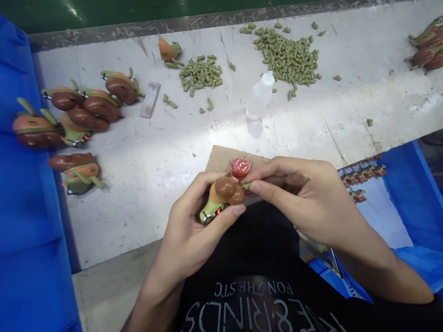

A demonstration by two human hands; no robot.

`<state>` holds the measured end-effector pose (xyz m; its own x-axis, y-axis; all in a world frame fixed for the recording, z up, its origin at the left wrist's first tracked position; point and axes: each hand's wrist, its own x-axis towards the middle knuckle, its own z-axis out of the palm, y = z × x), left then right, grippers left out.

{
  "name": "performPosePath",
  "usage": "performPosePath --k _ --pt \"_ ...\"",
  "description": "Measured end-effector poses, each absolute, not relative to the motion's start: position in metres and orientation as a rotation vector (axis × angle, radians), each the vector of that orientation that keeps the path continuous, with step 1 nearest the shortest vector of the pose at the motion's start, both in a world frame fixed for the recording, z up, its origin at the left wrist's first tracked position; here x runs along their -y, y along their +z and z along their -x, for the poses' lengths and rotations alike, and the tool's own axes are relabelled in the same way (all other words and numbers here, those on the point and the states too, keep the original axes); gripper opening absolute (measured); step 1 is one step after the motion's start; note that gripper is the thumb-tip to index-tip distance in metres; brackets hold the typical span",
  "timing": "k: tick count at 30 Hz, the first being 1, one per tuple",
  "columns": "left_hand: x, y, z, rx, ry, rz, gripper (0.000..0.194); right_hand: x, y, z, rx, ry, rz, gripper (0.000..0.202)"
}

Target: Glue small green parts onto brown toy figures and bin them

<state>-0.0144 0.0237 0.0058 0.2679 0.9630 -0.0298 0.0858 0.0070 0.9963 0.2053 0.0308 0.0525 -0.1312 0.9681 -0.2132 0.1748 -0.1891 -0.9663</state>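
- Head view: left hand [192, 233] grips a figurine [226, 190], glossy brown, orange and green.
- Right hand [304, 200] pinches a small green piece [246, 186] at its 3 o'clock.
- Red disc [240, 167] lies toward 1 o'clock.

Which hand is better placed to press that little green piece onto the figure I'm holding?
Likely your right hand: it pinches the green piece beside the figure, which your left hand holds.

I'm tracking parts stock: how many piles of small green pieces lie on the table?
2: the smaller pile left of the bottle, the larger pile beyond it, toward the right.
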Motion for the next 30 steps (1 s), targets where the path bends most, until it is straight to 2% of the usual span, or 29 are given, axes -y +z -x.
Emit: performPosePath --k 8,14,19,22,26,30 --pt "-0.022 0.001 0.017 -1.037 0.955 -1.546 0.033 -0.026 0.063 -0.204 1.807 0.985 1.461 0.015" --pt "-0.023 0.004 0.02 -1.013 0.953 -1.588 0.035 -0.023 0.056 -0.202 1.821 0.957 1.372 0.014" --pt "-0.025 0.009 0.025 -1.057 1.041 -1.489 0.028 -0.029 0.063 -0.199 1.778 1.01 1.325 0.01" --pt "-0.03 0.005 0.033 -1.159 1.125 -1.368 0.024 -0.049 0.069 -0.193 1.771 0.862 1.375 0.012" --pt "-0.035 -0.006 0.042 -1.285 1.221 -1.243 0.028 -0.104 0.065 -0.174 1.926 0.559 1.481 0.022" --pt "-0.034 -0.011 0.043 -1.363 1.234 -1.299 0.031 -0.164 0.051 -0.142 2.226 0.479 1.569 0.032"
